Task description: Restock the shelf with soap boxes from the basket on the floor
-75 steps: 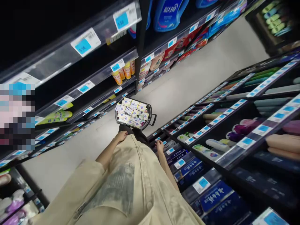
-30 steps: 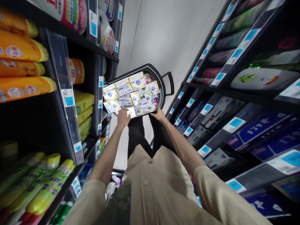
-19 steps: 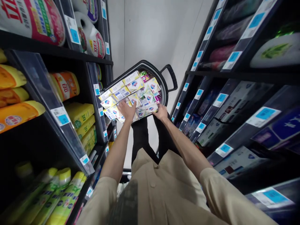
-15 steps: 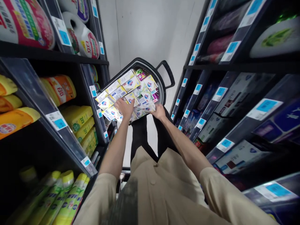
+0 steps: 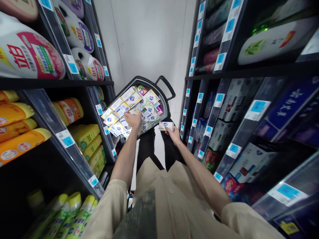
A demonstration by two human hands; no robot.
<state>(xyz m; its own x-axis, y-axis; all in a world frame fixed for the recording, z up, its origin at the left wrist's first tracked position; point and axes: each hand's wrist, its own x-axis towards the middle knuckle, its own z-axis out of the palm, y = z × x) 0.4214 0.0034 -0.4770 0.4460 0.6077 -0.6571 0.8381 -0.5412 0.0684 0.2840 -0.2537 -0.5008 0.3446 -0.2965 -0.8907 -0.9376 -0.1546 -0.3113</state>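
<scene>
A dark-rimmed shopping basket (image 5: pixel 166 103) in front of my legs is filled with small white-and-yellow soap boxes (image 5: pixel 134 99), some in rows and others lying loosely. My left hand (image 5: pixel 133 120) reaches down onto the pile, its fingers and thumb bent round a soap box that it mostly covers. To the right, outside the basket rim, my right hand (image 5: pixel 174 135) pinches a single soap box (image 5: pixel 165 126) by its right end, printed face up.
Shelves flank the narrow aisle. Large detergent bottles (image 5: pixel 32 49), yellow AXE packs (image 5: pixel 86 134) and green spray cans (image 5: pixel 74 215) stand at left. Tissue packs (image 5: pixel 286 109) and toothpaste boxes (image 5: pixel 230 184) fill the right shelves. The basket handle (image 5: pixel 167 86) sticks out toward the aisle floor (image 5: pixel 149 39).
My right hand has moved off the basket's near right side and now holds a soap box outside the rim. My left hand stays on the pile. The view has shifted to the right.
</scene>
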